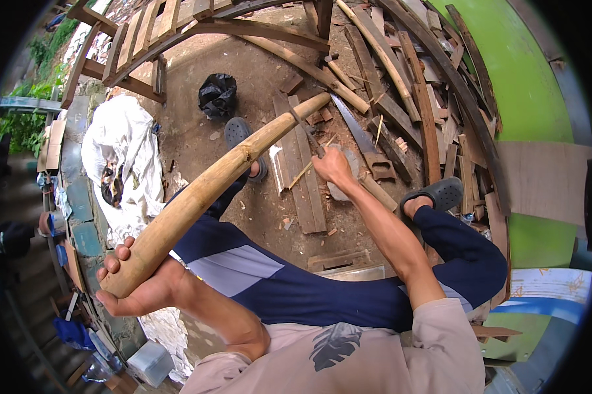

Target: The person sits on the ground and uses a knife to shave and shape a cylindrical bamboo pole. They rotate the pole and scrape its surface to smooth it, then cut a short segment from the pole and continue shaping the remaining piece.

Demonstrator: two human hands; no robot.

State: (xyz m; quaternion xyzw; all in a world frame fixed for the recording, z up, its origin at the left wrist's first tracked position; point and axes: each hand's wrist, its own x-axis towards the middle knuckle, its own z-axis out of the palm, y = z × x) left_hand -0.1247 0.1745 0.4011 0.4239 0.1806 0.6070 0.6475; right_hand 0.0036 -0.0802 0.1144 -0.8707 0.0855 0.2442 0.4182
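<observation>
A long peeled wooden pole (211, 177) slants across my lap, its thick near end in my left hand (155, 289). My left fingers wrap round that end from below. My right hand (333, 165) is closed on the handle of a dark-bladed knife (302, 125). The blade lies against the pole close to its far end; the handle is mostly hidden in my fist. On the ground just beyond my right hand lies a handsaw (355, 128) with a wooden handle. Flat boards (302, 177) lie below the far part of the pole.
Scrap planks (434, 98) are heaped at the right beside a green panel (522, 72). A hammer (338, 69) lies near the far poles. A wooden frame (237, 27) stands at the back, with a black plastic bag (217, 95) before it. White cloth (122, 157) covers the left side.
</observation>
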